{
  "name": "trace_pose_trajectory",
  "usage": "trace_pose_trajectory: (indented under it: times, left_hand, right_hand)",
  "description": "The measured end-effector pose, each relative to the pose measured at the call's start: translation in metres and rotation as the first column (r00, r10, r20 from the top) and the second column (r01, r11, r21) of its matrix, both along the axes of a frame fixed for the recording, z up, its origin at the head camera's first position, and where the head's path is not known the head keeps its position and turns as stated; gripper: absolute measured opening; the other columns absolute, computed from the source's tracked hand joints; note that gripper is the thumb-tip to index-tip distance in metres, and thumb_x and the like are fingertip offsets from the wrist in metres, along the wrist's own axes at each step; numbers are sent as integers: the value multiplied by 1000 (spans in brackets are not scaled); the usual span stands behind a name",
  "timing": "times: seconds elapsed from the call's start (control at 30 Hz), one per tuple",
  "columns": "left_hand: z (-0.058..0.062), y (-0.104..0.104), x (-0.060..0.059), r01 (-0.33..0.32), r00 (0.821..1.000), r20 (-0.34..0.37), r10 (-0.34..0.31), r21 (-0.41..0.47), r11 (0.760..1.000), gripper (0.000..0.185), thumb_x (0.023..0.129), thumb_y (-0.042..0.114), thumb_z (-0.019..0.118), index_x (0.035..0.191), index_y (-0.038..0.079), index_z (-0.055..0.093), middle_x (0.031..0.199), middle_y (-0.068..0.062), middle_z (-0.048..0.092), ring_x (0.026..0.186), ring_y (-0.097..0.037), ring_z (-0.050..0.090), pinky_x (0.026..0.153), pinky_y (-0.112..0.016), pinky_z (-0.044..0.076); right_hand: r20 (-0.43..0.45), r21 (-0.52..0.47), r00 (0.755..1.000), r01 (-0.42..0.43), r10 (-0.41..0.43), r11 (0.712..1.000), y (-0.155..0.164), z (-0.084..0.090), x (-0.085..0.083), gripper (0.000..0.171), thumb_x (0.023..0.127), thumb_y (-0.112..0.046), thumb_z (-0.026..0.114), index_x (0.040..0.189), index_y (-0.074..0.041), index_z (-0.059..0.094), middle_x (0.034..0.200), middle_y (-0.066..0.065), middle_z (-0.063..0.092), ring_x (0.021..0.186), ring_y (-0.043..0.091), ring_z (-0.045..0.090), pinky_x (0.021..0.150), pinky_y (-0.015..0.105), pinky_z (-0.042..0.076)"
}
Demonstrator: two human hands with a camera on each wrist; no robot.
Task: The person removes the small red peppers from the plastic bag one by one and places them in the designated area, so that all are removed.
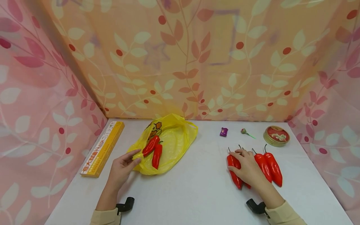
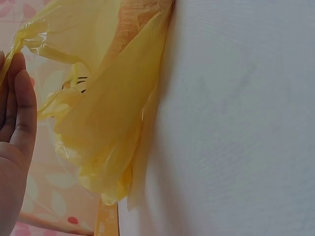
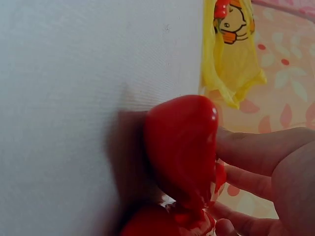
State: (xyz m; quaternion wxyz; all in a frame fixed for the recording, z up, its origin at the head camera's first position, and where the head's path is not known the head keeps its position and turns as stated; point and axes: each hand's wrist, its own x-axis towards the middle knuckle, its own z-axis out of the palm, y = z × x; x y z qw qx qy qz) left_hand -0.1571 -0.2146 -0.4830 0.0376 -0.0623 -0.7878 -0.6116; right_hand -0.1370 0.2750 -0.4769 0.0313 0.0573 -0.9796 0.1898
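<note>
My left hand point(image 1: 121, 167) pinches the left edge of a yellow plastic bag point(image 1: 180, 153) between thumb and fingers. Two red chili peppers point(image 1: 152, 144) lie in the bag's open mouth. In the left wrist view, a strip of the yellow bag point(image 2: 106, 113) runs up to the fingertips. On the right, my right hand point(image 1: 247, 165) reaches over a row of several red peppers, its thumb and fingers around the leftmost red pepper point(image 1: 235, 178). The right wrist view shows this red pepper point(image 3: 182, 137) close up, with thumb against its side. Part of the row is hidden under the hand.
A yellow pasta box point(image 1: 102, 150) lies left of the bag. Behind the peppers are a purple wrapped candy point(image 1: 223, 132), a lollipop point(image 1: 244, 131) with a green stick and a round red-and-gold tin point(image 1: 277, 136). Patterned curtains point(image 1: 180, 62) enclose the white table point(image 1: 185, 193) on three sides.
</note>
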Motion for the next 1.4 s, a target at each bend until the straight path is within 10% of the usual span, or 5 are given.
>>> trace_pose_trajectory:
  times: [0.63,1.4]
  left_hand:
    - [0,0,0,-3,1000,21,3,-3,1000,43,94,26,73,133,9,66,135,-12,63,97,-10,60,84,-15,56]
    - [1,2,0,-6,998,56,6,1,1000,42,94,27,73,133,12,66,137,-11,63,105,-8,62,89,-15,54]
  right_hand:
    - [-80,-180,992,-114,101,977,-28,48,-27,57,88,-31,79,140,-17,60,137,15,60,115,34,60,85,52,59]
    - [1,-531,958,-243,288,812,-150,54,-104,56,92,-36,75,143,-21,57,132,10,65,114,32,65,91,43,58]
